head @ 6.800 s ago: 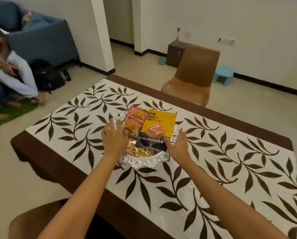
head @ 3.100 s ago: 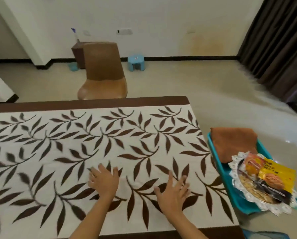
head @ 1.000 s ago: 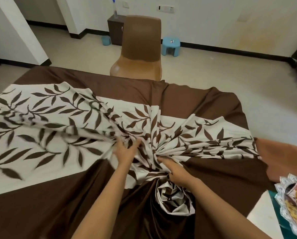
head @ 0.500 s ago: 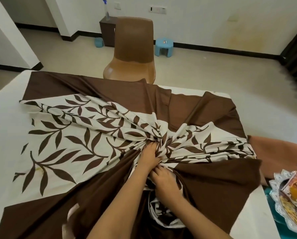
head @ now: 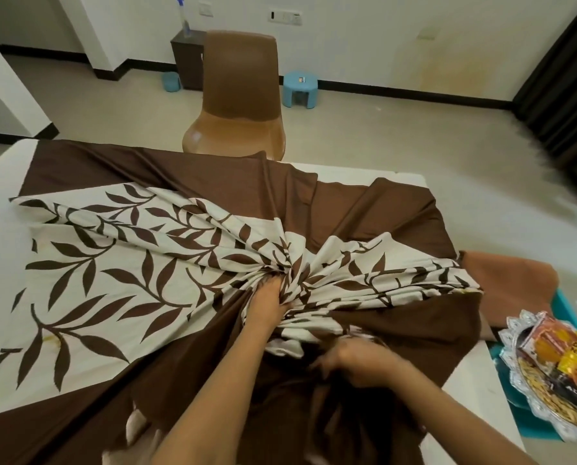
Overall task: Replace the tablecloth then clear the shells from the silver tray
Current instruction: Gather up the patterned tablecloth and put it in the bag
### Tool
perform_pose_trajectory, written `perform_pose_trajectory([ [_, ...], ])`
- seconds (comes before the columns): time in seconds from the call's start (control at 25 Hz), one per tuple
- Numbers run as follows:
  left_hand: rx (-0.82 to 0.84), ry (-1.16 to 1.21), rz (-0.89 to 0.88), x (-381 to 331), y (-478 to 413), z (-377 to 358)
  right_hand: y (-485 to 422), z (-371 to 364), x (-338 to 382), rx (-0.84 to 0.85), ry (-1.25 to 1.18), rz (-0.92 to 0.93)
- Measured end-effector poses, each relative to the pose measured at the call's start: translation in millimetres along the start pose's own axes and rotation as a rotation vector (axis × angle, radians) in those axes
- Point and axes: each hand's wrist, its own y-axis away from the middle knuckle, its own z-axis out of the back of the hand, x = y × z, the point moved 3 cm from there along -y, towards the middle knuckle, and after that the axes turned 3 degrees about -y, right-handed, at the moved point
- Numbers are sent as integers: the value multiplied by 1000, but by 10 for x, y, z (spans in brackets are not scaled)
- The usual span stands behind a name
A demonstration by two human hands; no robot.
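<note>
The cream tablecloth (head: 119, 280) with brown leaves and a brown border lies bunched toward the table's near middle. My left hand (head: 268, 302) grips the gathered folds at the centre of the bunch. My right hand (head: 354, 362) grips the brown border cloth closer to me. Bare white table (head: 2, 172) shows at the far left and along the far edge. At the right edge, the silver tray (head: 518, 360) holds shells and snack packets (head: 572, 350); it rests on a teal stool (head: 568, 310) beside a folded orange-brown cloth (head: 511, 280).
A brown chair (head: 238, 99) stands against the table's far side. Behind it are a small blue stool (head: 300, 88), a dark cabinet (head: 185, 58) with a spray bottle, and a small blue cup on the floor. Dark curtains (head: 562, 78) hang at the right.
The tray went from the table to the teal stool. Both hands then gathered the flat cloth toward me; more bare table shows, and my right hand has pulled back with the brown border.
</note>
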Motion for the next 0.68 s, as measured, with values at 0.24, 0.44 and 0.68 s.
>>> perform_pose_trajectory([
  [0.24,-113,18,135,-4,214,-82,213,242,-165,-906,-249,-838],
  [0.44,-13,97,214,11,399,-63,198,-202,12,-1288,-1209,-1403],
  [0.68,147,101,-153,-182,641,35,-70,289,-497,-1413,-1313,-1014],
])
